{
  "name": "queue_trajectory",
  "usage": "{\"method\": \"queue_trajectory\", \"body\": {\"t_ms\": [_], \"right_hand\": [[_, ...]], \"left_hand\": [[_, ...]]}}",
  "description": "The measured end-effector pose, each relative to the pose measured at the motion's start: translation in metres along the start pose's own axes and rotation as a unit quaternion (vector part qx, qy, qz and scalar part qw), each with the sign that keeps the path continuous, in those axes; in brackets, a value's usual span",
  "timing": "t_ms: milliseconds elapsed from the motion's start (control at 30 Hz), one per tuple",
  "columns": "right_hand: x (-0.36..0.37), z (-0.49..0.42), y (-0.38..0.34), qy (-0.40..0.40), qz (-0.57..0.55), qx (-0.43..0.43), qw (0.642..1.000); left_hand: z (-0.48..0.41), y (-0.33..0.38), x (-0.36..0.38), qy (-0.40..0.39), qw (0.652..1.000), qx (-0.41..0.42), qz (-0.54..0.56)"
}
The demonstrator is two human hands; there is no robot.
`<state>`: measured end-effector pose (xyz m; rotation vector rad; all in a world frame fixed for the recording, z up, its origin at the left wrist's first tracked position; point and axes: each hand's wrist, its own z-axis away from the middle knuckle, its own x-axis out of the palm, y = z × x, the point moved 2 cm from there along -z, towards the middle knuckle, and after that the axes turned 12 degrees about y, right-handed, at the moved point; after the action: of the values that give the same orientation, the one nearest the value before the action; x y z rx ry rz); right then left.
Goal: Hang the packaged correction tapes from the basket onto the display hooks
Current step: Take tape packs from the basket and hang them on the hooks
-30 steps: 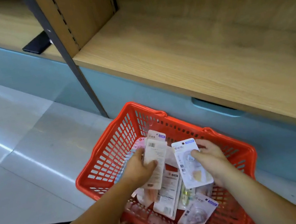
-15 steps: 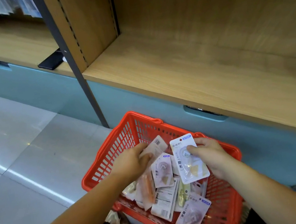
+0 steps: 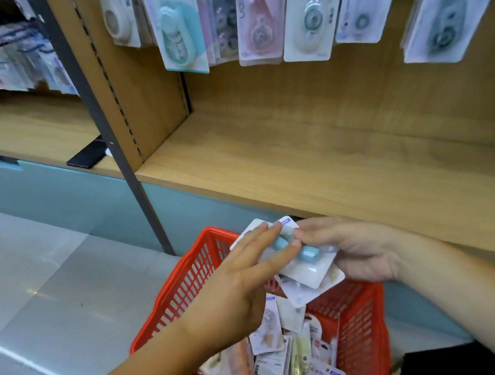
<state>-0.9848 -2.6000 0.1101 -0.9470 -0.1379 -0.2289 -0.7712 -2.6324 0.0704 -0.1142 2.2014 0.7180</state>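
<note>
Two hands meet above the red basket (image 3: pixel 172 296) in the head view. The right hand (image 3: pixel 353 248) grips a small fan of packaged correction tapes from their right side, with its thumb curled over the upper face and its fingers tucked beneath. The left hand (image 3: pixel 239 289) is on the opposite side, its fingers straight and laid flat across the top pack (image 3: pixel 308 262) without curling round it. Its fingertips nearly touch the right thumb.

The top pack sits tilted between the two hands, its far corner pointing toward the shelf (image 3: pixel 315 150). It is a white card with a clear blister over a pale blue tape dispenser, and it has a small blue label at its upper corner. A lower pack (image 3: pixel 305 295), also white, sticks out beneath it toward the person and touches its underside. Both are held above the basket, near its far rim.

More loose packs (image 3: pixel 278 367) lie jumbled in the bottom of the basket. Hanging packs (image 3: pixel 257 14) line the wooden display above the shelf. A black phone (image 3: pixel 87 154) lies on the neighbouring shelf to the left.
</note>
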Motion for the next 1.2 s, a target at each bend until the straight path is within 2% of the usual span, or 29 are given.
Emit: {"method": "queue_trajectory", "body": {"t_ms": [100,167,200,267,300,333,400,533,700,867,1000,1200], "right_hand": [[-0.004,0.003,0.004,0.041,-0.031,-0.035,0.998],[-0.005,0.0,0.005,0.059,-0.032,-0.064,0.996],[-0.005,-0.002,0.005,0.067,-0.036,-0.076,0.994],[-0.005,-0.005,0.006,0.087,-0.053,-0.098,0.99],[-0.006,-0.006,0.006,0.096,-0.061,-0.11,0.987],[-0.004,-0.006,0.006,0.102,-0.067,-0.12,0.985],[0.002,-0.006,0.005,0.108,-0.073,-0.137,0.982],[0.016,-0.003,-0.005,0.112,-0.06,-0.172,0.977],[0.019,0.002,-0.022,0.112,-0.095,-0.187,0.971],[0.012,0.008,-0.029,0.161,-0.1,-0.201,0.961],[0.013,0.012,-0.046,0.171,-0.09,-0.239,0.952],[0.039,0.039,-0.079,0.199,-0.072,-0.311,0.927]], "left_hand": [[0.0,0.004,-0.008,0.088,0.991,-0.082,0.056],[-0.002,-0.004,-0.013,0.168,0.968,-0.179,0.054],[-0.004,-0.007,-0.015,0.189,0.946,-0.251,0.073],[-0.01,-0.008,-0.014,0.19,0.873,-0.404,0.197],[-0.014,-0.005,-0.011,0.176,0.836,-0.45,0.261],[-0.018,-0.001,-0.009,0.165,0.816,-0.466,0.3],[-0.026,0.009,-0.004,0.144,0.816,-0.447,0.337],[-0.048,0.026,-0.001,0.105,0.848,-0.365,0.368],[-0.06,0.014,-0.016,0.106,0.883,-0.363,0.279],[-0.053,0.002,-0.02,0.105,0.865,-0.405,0.278],[-0.055,0.004,-0.028,0.123,0.854,-0.418,0.286],[-0.08,0.032,-0.061,0.167,0.868,-0.343,0.316]]}}
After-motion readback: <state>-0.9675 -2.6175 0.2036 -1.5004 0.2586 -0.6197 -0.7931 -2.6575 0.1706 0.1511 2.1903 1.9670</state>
